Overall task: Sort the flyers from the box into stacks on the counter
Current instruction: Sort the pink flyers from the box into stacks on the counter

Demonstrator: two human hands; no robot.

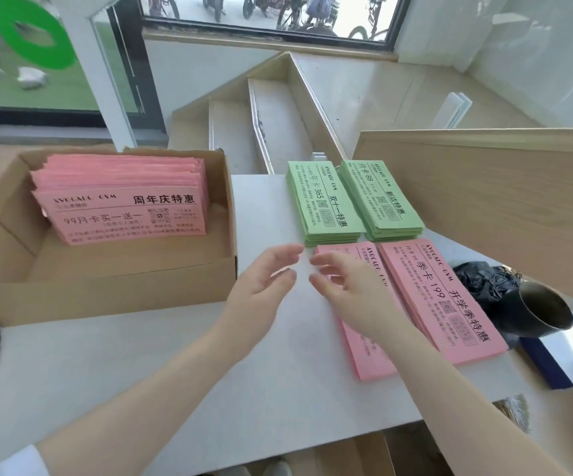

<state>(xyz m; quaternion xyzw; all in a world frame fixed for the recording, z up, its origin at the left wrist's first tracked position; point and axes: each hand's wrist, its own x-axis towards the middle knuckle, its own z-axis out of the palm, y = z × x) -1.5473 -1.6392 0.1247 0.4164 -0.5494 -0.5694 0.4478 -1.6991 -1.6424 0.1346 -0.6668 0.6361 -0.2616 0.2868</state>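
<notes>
Pink flyers [120, 207] with black print stand leaning in an open cardboard box [106, 290] at the left of the white table [209, 372]. Four stacks lie to the right: two green stacks [353, 201] at the back, two pink stacks [439, 297] in front. The left hand [261, 286] hovers empty, fingers spread, between box and stacks. The right hand [350, 290], fingers loosely spread, rests over the nearer pink stack.

Gym shopfront reception, white counter [278, 355]; promotional flyers [120, 214] boxed, street window [264, 15], parked bicycles [299, 8]
</notes>
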